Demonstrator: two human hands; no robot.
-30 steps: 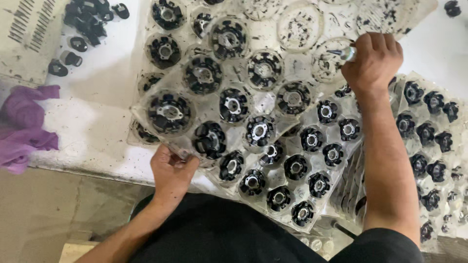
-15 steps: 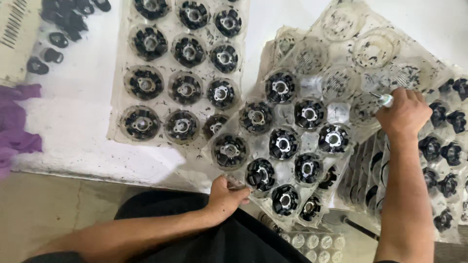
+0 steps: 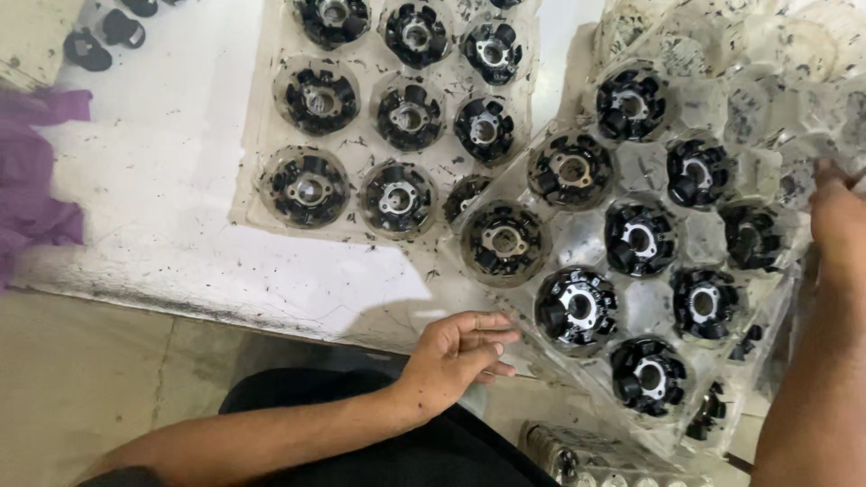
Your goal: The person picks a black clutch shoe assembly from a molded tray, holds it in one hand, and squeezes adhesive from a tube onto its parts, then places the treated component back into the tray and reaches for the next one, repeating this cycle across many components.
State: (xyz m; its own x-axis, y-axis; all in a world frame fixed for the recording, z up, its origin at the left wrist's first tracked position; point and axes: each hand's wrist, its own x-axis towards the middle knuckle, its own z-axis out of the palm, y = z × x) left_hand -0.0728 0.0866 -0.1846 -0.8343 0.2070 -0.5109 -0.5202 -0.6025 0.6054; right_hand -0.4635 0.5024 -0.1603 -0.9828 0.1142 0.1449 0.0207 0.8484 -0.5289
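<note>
A clear plastic tray (image 3: 622, 311) with round pockets is tilted over the table's near right part. Several pockets hold black round parts with metal hubs (image 3: 577, 307); the far pockets look empty. My left hand (image 3: 456, 353) grips the tray's near-left edge, fingers pointing right. At the frame's right edge, my right hand (image 3: 837, 225) holds the tray's right side and is partly cut off. A second clear tray (image 3: 262, 194), filled with the same black parts, lies flat on the white table to the left.
A purple cloth (image 3: 36, 180) lies at the table's left edge. Small black parts (image 3: 99, 36) sit at the far left. More clear trays (image 3: 577, 451) are stacked below the held one. The white tabletop (image 3: 162, 234) ends in a worn front edge above the grey floor.
Both hands have carried the tilted tray to the right, uncovering the flat tray on the table. My left hand has slid along the near edge.
</note>
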